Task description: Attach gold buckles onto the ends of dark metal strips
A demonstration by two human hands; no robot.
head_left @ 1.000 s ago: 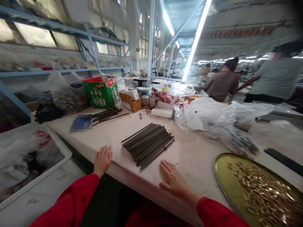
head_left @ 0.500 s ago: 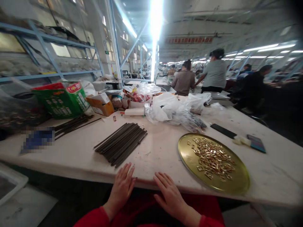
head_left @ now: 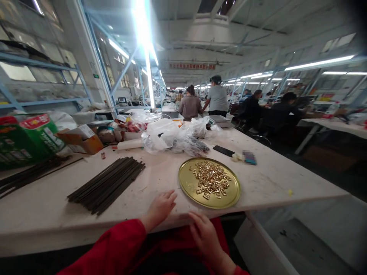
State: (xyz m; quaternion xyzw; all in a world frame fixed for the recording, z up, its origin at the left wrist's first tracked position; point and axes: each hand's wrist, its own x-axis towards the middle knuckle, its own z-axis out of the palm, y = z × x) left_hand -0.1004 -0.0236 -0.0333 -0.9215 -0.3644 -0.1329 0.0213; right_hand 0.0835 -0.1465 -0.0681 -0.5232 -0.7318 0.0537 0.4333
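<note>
On the surface (head_left: 275, 175), a row of strips (head_left: 106, 183) lies left; right of it, a tray (head_left: 186, 183) holds buckles (head_left: 210, 177). Plastic bags (head_left: 163, 135) sit farther back. A carton (head_left: 80, 139) stands behind the strips. The left hand (head_left: 160, 208) is between strips and tray; the right hand (head_left: 205, 233) is nearer.

Red sleeves (head_left: 120, 241) show behind the fingers (head_left: 168, 197). Left of the fingers, the strips (head_left: 107, 184) are plain blackish-brown; farther left and beyond, a carton (head_left: 31, 142) is green with red patches and white lettering. Right of the fingers, gold-coloured pieces (head_left: 212, 177) sit on a yellow-gold tray (head_left: 187, 177). Beyond, plastic bags (head_left: 163, 136) are milky white; the table (head_left: 164, 173) is off-white.
</note>
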